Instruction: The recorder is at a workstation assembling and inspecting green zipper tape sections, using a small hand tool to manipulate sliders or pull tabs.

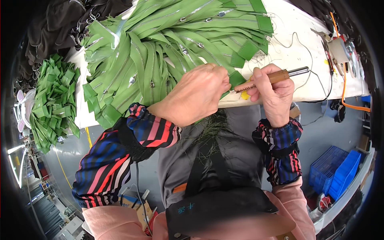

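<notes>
Nearest is a grey apron (240, 152) with dark green thread scraps (214, 130) scattered down its middle. Above it are the person's 2 forearms, in striped sleeve covers (278, 140) over pink sleeves (110, 222).

The left hand (200, 94) is clenched at the front edge of the table, its fingers curled down on a green zipper end (237, 79) that shows beside the fingertips; the exact pinch is hidden. Just to its right, the right hand (274, 90) grasps a wooden-handled tool (280, 76) between thumb and fingers. The tool's coiled end points toward the left hand and its metal rod points away to the right.

Beyond the hands, a large heap of green zippers (168, 40) with silver teeth and pulls spreads across the white table (296, 44). A smaller green heap (54, 102) sits at the left, apart from it. An orange cable (343, 80) hangs over the table's right end, near some hand tools. Blue crates (328, 168) stand on the grey floor (310, 136) at the right. Farthest, at the upper left, is a pile of dark cloth (56, 28).
</notes>
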Demonstrator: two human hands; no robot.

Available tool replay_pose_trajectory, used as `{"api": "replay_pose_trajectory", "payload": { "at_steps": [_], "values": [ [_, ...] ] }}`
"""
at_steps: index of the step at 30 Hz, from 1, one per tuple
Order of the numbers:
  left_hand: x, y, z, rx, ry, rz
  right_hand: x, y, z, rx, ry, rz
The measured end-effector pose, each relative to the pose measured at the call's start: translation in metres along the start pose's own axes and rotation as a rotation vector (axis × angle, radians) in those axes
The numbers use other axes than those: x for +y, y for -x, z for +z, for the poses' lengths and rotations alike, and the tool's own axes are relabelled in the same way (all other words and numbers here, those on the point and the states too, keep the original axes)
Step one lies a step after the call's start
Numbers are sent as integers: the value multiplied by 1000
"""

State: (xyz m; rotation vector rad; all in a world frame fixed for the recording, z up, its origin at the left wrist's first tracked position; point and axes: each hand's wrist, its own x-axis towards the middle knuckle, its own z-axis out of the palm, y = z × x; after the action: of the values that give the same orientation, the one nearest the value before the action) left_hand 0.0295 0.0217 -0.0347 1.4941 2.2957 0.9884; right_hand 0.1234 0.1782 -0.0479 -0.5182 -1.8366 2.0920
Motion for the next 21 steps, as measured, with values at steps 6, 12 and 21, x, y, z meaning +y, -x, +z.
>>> {"api": "replay_pose_trajectory", "payload": {
  "at_steps": [6,12,21],
  "values": [
    [0,-1,0,-19,-11,-25,1,-1,1,-16,12,-21],
    [1,-2,1,-25,-1,-41,1,-1,2,-4,23,-26],
    [1,-3,0,-22,2,-38,0,0,2,-19,49,-34]
  ]
}}
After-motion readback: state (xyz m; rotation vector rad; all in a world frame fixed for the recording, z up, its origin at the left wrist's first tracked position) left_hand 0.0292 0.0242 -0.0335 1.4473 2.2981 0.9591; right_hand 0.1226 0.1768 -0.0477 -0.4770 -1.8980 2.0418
